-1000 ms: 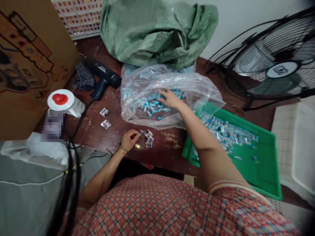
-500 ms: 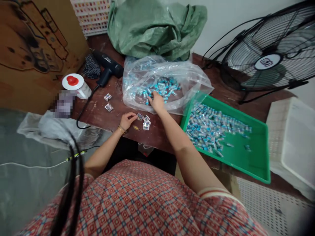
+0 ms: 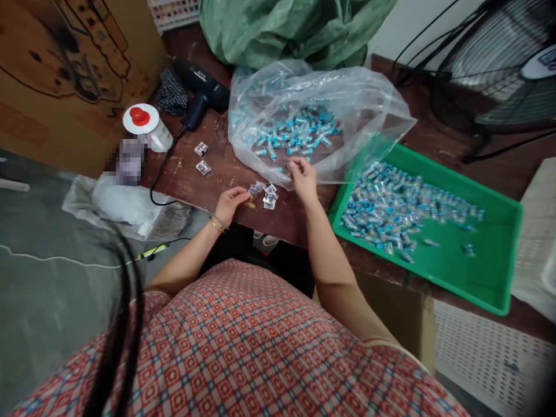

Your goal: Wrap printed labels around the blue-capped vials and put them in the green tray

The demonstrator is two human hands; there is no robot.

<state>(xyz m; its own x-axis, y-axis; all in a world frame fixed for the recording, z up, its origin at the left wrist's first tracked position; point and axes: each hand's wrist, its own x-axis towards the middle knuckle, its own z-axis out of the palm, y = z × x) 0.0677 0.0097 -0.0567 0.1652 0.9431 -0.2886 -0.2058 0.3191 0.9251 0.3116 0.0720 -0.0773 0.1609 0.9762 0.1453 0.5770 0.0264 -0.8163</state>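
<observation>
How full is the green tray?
The green tray is partly full: small blue-and-clear pieces cover its left part and line the far side, while bare green shows at the near right.

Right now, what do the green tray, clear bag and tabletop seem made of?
Green tray: probably moulded plastic, smooth with a soft sheen.
Clear bag: likely thin, glossy plastic film; pieces show through its wrinkles.
Tabletop: perhaps painted wood, reddish brown with pale scuffs.

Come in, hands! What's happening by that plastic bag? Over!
Left hand: pinching small printed piece. Right hand: at near edge of plastic bag, grip unclear. Blue-ended tubes inside; loose printed squares between hands.
</observation>
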